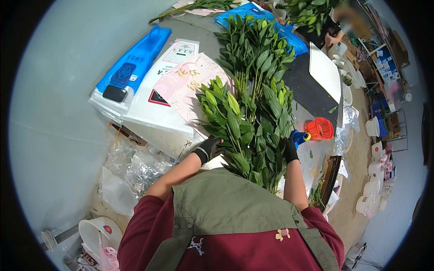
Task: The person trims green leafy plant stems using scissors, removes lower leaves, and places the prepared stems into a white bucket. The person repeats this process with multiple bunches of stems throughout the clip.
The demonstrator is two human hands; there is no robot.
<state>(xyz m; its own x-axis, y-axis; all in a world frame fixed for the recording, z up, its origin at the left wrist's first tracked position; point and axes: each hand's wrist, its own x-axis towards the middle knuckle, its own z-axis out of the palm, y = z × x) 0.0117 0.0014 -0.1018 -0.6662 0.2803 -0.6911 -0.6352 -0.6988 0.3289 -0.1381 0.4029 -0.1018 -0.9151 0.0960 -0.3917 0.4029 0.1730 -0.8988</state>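
A large bundle of budded lily stems (pixel 261 142) lies before me, with its leafy lower stems near my apron. My left hand (pixel 211 148), in a black fingerless glove, is at the bundle's left side, its fingers partly hidden by leaves. At the right side is my right hand (pixel 289 149), gloved alike, against the leaves; its fingertips are hidden too. More lily stems with green buds (pixel 257 54) lie beyond, overlapping the near ones. Pink printed wrapping paper (pixel 190 81) lies to the left of the bundle. Close to my right hand is a blue tool or bottle part with a yellow tip (pixel 300 137).
An orange plastic basket (pixel 319 128) stands to the right. A phone (pixel 114 93) rests on blue and white packaging at the left. Blue plastic (pixel 291 39) and a white board (pixel 325 73) lie farther off. A co-worker's hand (pixel 329 39) shows at the top right, near more foliage.
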